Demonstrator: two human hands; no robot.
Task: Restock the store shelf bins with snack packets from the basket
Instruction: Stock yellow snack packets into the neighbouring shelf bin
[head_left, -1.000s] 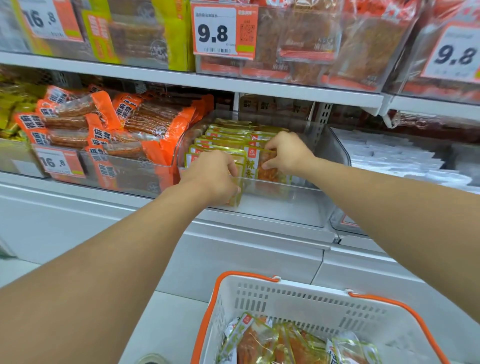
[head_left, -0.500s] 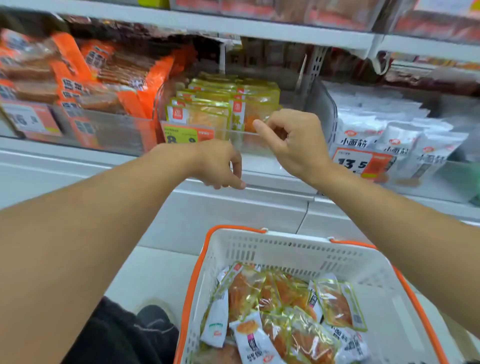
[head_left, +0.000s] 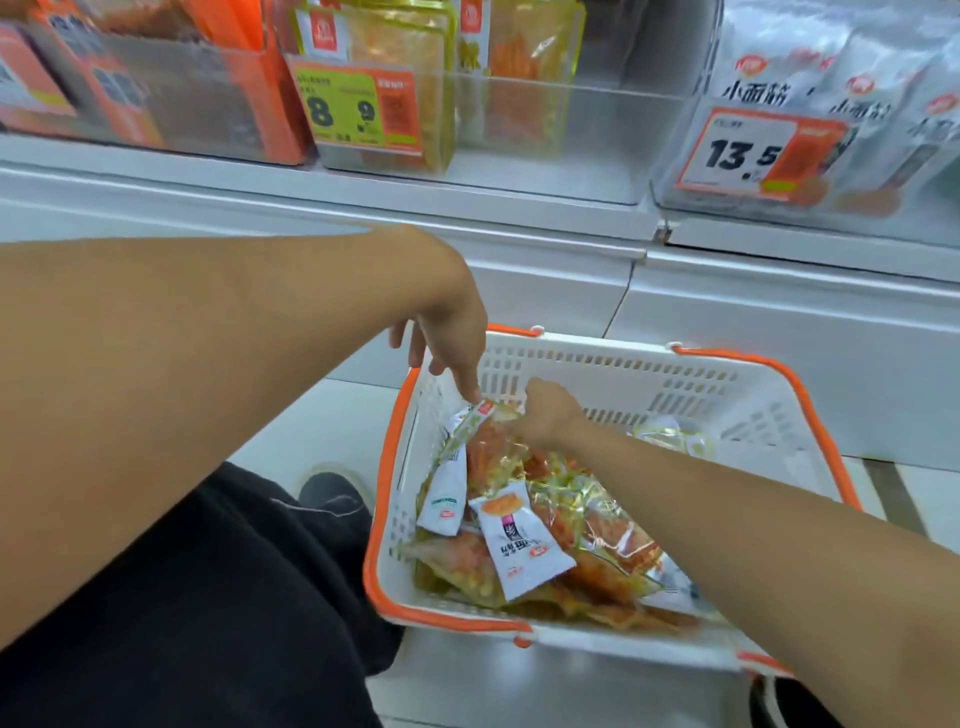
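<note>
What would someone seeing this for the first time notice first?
Probably the two bare arms reaching down into the white basket with orange rim on the floor, which is heaped with snack packets. The left hand and right hand meet at the top edge of one yellow-edged orange packet at the basket's far left side. Above, clear shelf bins show bright price tags, the 13.5 tag on the right.

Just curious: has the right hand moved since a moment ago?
Yes. The right hand went down from the shelf bin into the basket.
</note>
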